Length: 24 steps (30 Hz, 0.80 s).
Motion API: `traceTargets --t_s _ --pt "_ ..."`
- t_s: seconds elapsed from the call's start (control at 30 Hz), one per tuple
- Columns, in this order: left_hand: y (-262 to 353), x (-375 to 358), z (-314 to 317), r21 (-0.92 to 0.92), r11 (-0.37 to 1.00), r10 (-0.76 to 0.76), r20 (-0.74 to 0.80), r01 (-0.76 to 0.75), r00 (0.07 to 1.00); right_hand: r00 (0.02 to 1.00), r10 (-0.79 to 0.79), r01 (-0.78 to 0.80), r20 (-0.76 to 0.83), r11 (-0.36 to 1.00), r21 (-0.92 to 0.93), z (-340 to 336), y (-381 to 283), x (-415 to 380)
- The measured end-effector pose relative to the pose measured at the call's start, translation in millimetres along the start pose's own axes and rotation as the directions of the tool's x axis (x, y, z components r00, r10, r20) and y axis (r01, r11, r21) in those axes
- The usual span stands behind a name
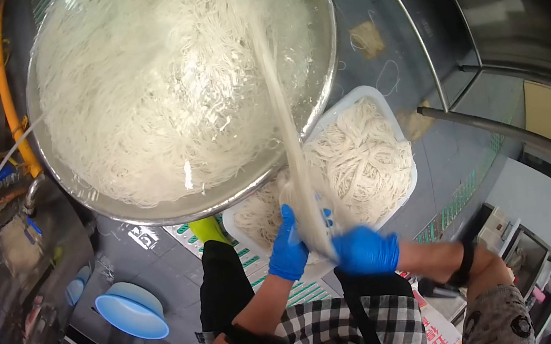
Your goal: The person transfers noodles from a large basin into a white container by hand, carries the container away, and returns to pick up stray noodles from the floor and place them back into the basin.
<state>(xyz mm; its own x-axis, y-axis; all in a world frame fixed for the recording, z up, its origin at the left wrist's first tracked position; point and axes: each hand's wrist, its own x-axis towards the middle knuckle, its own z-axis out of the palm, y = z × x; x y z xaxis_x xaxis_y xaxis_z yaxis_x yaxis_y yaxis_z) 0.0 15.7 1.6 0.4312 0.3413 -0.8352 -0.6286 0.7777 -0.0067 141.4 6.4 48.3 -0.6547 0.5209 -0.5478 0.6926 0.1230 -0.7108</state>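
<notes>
A large round metal vat [52, 166] is full of white noodles [205, 63] in cloudy liquid. A long strand bundle [289, 128] runs from the vat over its rim down to my hands. My right hand [367, 250], in a blue glove, is closed round the lower end of this bundle. My left hand [289, 245], also gloved in blue, is beside the bundle with its thumb up and its fingers partly hidden behind the noodles. Beneath, a white basket [414, 174] holds more noodles [364, 160].
A light blue basin [132, 311] stands at the lower left. Orange pipes [6, 89] and a hose run along the left. A metal rail frame [493, 129] is at the right, near a white counter [543, 196]. Green-slotted drain grating crosses the grey floor.
</notes>
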Motion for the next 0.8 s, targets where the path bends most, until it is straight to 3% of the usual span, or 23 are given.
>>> traceTargets --t_s 0.03,0.1,0.17,0.2,0.23,0.27,0.3,0.33,0.37,0.4,0.43,0.47,0.5,0.57,0.6,0.63,0.67,0.7,0.77,0.8 --pt "6.4 -4.7 7.4 -0.178 0.982 -0.050 0.029 0.055 0.998 0.987 -0.074 0.086 0.143 0.993 -0.084 16.4 -6.4 -14.5" --pt "4.6 -0.7 -3.4 -0.139 0.989 -0.027 0.084 0.038 0.996 0.973 -0.110 0.115 0.205 0.993 -0.015 45.1 -10.8 -31.9" --pt "-2.3 8.0 -26.3 0.104 0.995 -0.019 0.301 -0.013 0.953 0.952 -0.153 0.145 0.265 0.988 0.051 56.1 1.6 -29.7" --pt "-4.0 7.2 -28.8 0.103 0.994 -0.012 0.303 -0.020 0.953 0.968 -0.108 0.124 0.228 0.990 -0.059 53.8 15.4 -19.2" --pt "-4.7 3.8 -24.7 0.188 0.982 -0.006 0.195 -0.032 0.981 0.980 -0.067 0.099 0.187 0.981 -0.166 44.5 26.5 -6.0" --pt "-6.9 0.3 -21.9 0.271 0.962 0.008 0.085 -0.030 0.996 0.994 0.045 -0.017 0.104 0.967 -0.256 3.7 24.1 17.2" --pt "-9.7 -1.7 -21.3 0.267 0.963 0.011 0.088 -0.035 0.996 0.978 0.188 -0.188 -0.085 0.982 0.010 -6.0 51.5 41.8" --pt "-12.4 -3.8 -21.4 0.278 0.961 0.001 0.063 -0.019 0.998 0.976 0.098 -0.123 -0.196 0.985 -0.121 -40.6 61.3 73.3" --pt "-13.2 -5.5 -22.0 0.290 0.957 -0.007 0.038 -0.004 0.999 0.899 0.416 -0.418 -0.136 0.908 0.012 -88.4 48.1 113.3" --pt "-9.2 -10.4 -17.3 0.393 0.919 -0.032 0.016 0.024 0.999 0.903 0.101 -0.023 -0.417 0.982 0.188 -116.1 47.1 143.0" --pt "-9.4 -12.3 -15.3 0.396 0.918 -0.023 0.020 0.014 1.000 0.865 0.092 -0.035 -0.493 0.992 0.123 -137.0 74.7 186.6" --pt "-12.1 -14.3 -15.4 0.409 0.912 -0.041 0.027 0.027 0.999 0.753 0.033 -0.015 -0.657 0.999 0.032 -159.8 80.8 223.3" --pt "-14.5 -15.8 -15.9 0.422 0.906 -0.060 0.033 0.040 0.998 0.698 0.089 -0.063 -0.710 0.996 0.063 -183.5 82.5 255.6" --pt "-15.9 -19.4 -16.6 0.385 0.918 -0.126 0.068 0.090 0.990 0.524 0.296 -0.062 -0.798 0.948 0.311 -213.8 87.5 315.8" --pt "-30.6 -13.6 -24.7 0.327 0.944 -0.088 0.095 0.053 0.992 0.525 0.290 -0.053 -0.800 0.950 0.309 -218.6 89.3 331.2" --pt "-22.6 -19.5 -15.8 0.369 0.927 -0.080 0.003 0.073 0.997 0.606 0.390 -0.100 -0.693 0.902 0.420 -219.8 92.6 344.6" --pt "-16.2 -21.6 -15.2 0.345 0.935 -0.093 0.020 0.080 0.995 0.677 0.478 -0.164 -0.560 0.840 0.517 -216.0 95.7 356.3" --pt "-12.7 -24.4 -15.3 0.317 0.944 -0.112 0.038 0.094 0.993 0.685 0.478 -0.170 -0.551 0.839 0.516 -204.7 99.1 365.1" --pt "-9.8 -22.8 -16.8 0.335 0.936 -0.134 0.043 0.112 0.990 0.719 0.293 -0.153 -0.630 0.951 0.269 -189.5 99.6 368.7" --pt "-7.8 -21.7 -16.7 0.370 0.921 -0.153 0.050 0.124 0.987 0.788 0.317 -0.148 -0.528 0.930 0.336 -185.0 93.2 361.3"
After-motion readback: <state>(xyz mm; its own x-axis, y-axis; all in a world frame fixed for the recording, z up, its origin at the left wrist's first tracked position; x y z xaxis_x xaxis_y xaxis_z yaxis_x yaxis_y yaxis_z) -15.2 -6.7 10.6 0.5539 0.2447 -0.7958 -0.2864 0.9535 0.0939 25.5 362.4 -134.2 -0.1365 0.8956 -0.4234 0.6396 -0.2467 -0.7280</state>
